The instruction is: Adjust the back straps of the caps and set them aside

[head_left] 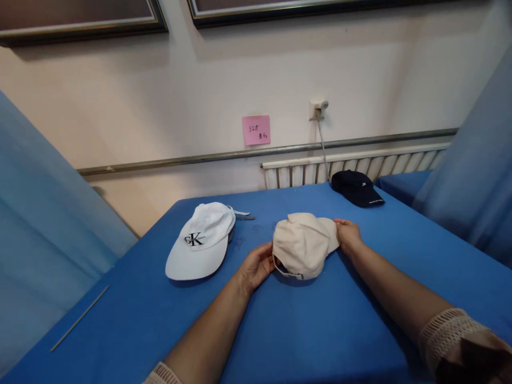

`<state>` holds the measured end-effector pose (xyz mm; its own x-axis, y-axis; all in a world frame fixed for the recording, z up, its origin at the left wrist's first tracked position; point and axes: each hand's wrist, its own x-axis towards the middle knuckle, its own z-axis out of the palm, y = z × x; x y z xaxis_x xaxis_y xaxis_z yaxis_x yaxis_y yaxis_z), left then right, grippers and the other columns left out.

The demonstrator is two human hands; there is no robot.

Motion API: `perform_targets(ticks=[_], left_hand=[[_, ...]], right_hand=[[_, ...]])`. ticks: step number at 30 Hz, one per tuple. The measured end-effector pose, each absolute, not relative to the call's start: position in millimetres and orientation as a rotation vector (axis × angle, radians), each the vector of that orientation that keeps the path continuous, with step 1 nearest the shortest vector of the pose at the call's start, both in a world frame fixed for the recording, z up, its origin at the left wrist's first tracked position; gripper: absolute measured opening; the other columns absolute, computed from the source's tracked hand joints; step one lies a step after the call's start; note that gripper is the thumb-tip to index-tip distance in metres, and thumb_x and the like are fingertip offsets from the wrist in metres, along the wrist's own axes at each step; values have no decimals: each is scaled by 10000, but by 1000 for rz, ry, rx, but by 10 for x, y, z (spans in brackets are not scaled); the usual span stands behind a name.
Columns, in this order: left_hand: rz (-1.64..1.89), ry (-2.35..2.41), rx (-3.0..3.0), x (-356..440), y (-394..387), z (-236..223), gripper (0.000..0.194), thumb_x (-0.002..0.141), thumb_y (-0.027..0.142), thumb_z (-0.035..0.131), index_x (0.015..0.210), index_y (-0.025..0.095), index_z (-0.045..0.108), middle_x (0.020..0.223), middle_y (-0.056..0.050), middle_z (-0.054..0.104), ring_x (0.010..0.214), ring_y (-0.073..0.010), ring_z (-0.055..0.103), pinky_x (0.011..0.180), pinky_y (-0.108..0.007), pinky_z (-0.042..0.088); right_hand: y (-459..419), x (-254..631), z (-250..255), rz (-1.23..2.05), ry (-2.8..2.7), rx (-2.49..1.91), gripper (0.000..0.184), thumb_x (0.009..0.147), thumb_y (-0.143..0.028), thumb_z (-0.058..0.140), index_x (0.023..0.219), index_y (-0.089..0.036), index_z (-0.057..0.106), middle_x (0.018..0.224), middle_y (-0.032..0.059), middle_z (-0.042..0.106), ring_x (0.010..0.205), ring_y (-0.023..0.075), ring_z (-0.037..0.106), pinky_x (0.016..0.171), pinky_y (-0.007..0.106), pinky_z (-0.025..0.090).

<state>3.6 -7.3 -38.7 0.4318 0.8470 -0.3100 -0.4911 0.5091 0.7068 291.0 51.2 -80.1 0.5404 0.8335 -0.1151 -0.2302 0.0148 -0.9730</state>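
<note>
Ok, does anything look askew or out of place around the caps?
Two things: the white cap has a strap sticking out behind, apparently unfastened, and a thin stick lies alone near the left edge of the table. No spill shows.

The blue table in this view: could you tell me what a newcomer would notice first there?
Probably the cream cap at the table's middle, held between the left hand and the right hand. Next, the white cap with black letters to its left, then the dark cap at the far right edge.
</note>
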Motion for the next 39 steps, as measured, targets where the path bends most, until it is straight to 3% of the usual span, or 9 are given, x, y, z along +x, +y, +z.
perform_targets(ticks=[4,6,10,12,16,21,24,31,39], left_hand=[[895,704,604,37,-82,-440,157,846,91,581,982,68,657,891,-118,725,798,-181,691,864,-312,520],[912,701,591,21,-54,-464,159,834,59,582,974,63,657,885,-112,724,808,-177,693,883,-303,518],[915,711,551,-12,7,-458,165,859,62,534,977,68,649,886,-93,719,835,-173,690,873,-290,527],[932,722,533,-28,26,-427,186,877,84,506,1002,78,643,923,-96,715,885,-181,684,875,-294,528],[1067,846,556,-54,54,-380,173,843,86,521,968,72,641,912,-113,705,852,-180,677,851,-293,535],[1290,1100,662,-81,79,-376,240,733,54,656,953,143,618,921,-77,678,877,-177,653,886,-326,495],[1353,1274,1039,-56,36,-362,278,697,69,692,947,188,663,983,-59,677,979,-197,615,949,-319,431],[787,1154,2219,223,-174,-376,257,795,154,606,1026,232,690,1039,-62,698,960,-245,575,904,-368,384],[588,1117,2454,323,-189,-329,211,764,123,585,951,198,647,966,-71,649,907,-228,524,841,-340,372]], right_hand=[[300,2767,-493,656,-627,-1418,329,650,-194,577,978,-182,579,1129,130,591,1129,290,525,968,443,414],[-24,2557,-315,409,-953,-1332,375,725,-200,564,1100,-185,572,1273,136,521,1234,297,449,1039,464,345],[-702,2013,-127,411,-2145,-745,234,833,-194,551,1037,-274,634,1043,82,646,1012,256,581,935,411,421],[-815,1837,-163,476,-2320,-759,267,856,-197,542,1108,-250,613,1070,97,641,1021,262,574,921,414,430],[-551,1853,-390,545,-2204,-1013,523,765,-184,663,1270,-236,535,1266,110,576,1194,304,495,1027,457,353],[-215,2064,-594,686,-2133,-1158,388,761,-269,701,1142,-243,634,1161,91,644,1099,298,568,986,430,384],[-212,2091,-631,715,-2070,-1161,445,742,-252,715,1177,-246,620,1186,97,635,1130,312,551,1005,445,367],[-248,2081,-628,787,-1968,-1109,524,730,-107,641,1233,-231,567,1193,91,628,1119,286,557,994,427,389],[-271,2066,-584,785,-1981,-1057,550,723,-77,618,1245,-235,548,1226,88,608,1152,278,540,1021,430,377]])
